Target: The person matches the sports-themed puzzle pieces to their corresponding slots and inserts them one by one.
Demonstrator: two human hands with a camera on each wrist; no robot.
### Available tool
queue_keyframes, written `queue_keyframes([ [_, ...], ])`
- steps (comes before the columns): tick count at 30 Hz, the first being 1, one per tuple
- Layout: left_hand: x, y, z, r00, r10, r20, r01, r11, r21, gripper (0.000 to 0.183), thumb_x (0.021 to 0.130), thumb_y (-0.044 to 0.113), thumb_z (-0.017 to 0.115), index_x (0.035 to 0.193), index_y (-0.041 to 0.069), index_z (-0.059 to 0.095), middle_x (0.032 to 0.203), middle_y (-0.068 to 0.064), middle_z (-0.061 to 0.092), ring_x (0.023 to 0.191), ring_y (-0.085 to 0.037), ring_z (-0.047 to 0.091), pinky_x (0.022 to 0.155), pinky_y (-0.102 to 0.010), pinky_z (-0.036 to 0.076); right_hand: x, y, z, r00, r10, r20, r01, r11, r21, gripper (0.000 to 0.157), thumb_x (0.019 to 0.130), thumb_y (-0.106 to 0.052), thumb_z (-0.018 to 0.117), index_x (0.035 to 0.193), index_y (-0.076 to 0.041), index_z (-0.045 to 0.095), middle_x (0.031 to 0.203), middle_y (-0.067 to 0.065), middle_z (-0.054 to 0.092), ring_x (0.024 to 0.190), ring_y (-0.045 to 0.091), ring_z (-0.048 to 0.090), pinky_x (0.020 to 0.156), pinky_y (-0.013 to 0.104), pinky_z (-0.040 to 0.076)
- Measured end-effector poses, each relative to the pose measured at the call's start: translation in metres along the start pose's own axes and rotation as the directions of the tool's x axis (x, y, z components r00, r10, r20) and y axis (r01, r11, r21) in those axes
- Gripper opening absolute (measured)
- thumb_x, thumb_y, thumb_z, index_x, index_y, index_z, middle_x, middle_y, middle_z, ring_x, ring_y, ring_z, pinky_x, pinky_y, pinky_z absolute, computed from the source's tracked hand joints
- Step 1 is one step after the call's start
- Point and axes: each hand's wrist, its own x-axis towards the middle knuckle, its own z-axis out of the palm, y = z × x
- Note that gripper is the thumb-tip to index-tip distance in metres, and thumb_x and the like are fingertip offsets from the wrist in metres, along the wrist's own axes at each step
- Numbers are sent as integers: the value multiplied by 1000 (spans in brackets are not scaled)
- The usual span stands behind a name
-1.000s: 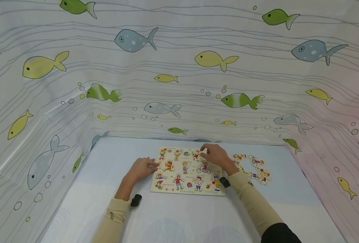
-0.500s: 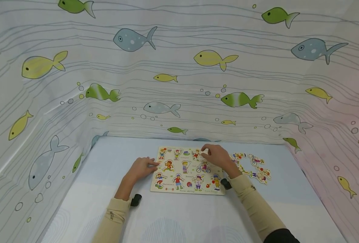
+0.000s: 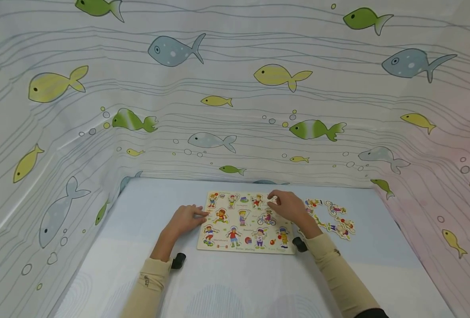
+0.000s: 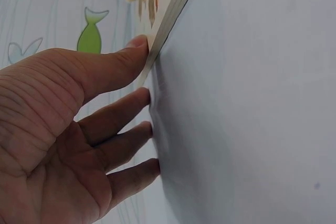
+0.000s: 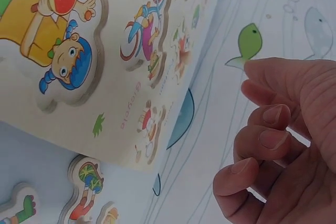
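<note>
A cream wooden puzzle board (image 3: 231, 223) lies flat on the table, with several sports-figure pieces set on its face. At its left edge, my left hand (image 3: 183, 220) holds its thumb (image 4: 121, 66) against the board's side while the other fingers reach down to the tabletop. Over the board's upper right part hovers my right hand (image 3: 292, 208). Its fingers are loosely bent and nothing shows between them in the right wrist view. In that view, a table tennis figure (image 5: 68, 61) and a bicycle figure (image 5: 142, 38) are visible on the board.
Several loose puzzle pieces (image 3: 340, 229) lie right of the board, partly behind the right hand. The pale blue-and-white tabletop (image 3: 139, 212) meets a fish-printed cloth (image 3: 247, 123) at the back and sides.
My right hand has drawn slightly to the right, away from the figure in the board's top row. The left hand and the board stay in place.
</note>
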Motion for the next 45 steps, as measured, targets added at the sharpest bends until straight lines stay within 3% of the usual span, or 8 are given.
queue_keyframes([
  [12,1,0,0,1000,5,-6,-5,1000,-9,25,91,25,72,114,13,75,132,-14,61,133,-41,44,113,-56,28,-12,15,0,999,36,5,-36,999,3,29,95,-30,67,119,-14,69,68,-1,52,54,15,42,45,29,33],
  [21,1,0,1,1000,-12,6,13,1000,-8,27,91,26,72,115,14,75,132,-14,60,134,-40,44,113,-56,28,-22,23,-1,998,38,-43,-37,999,12,28,94,-30,69,116,-13,70,65,-2,50,53,15,42,46,29,32],
  [30,2,0,1,1000,-9,2,9,1000,-1,26,91,26,72,114,14,75,132,-13,61,134,-41,44,113,-56,28,-33,24,-5,992,120,-36,-119,993,6,29,93,-31,70,117,-16,69,71,0,52,59,17,46,49,29,36],
  [45,2,0,1,1000,-14,5,14,1000,0,26,91,26,72,114,14,75,133,-13,60,134,-40,44,113,-56,28,-49,38,-13,989,134,-57,-132,991,35,27,94,-29,68,116,-14,68,69,1,50,56,16,44,47,30,34],
])
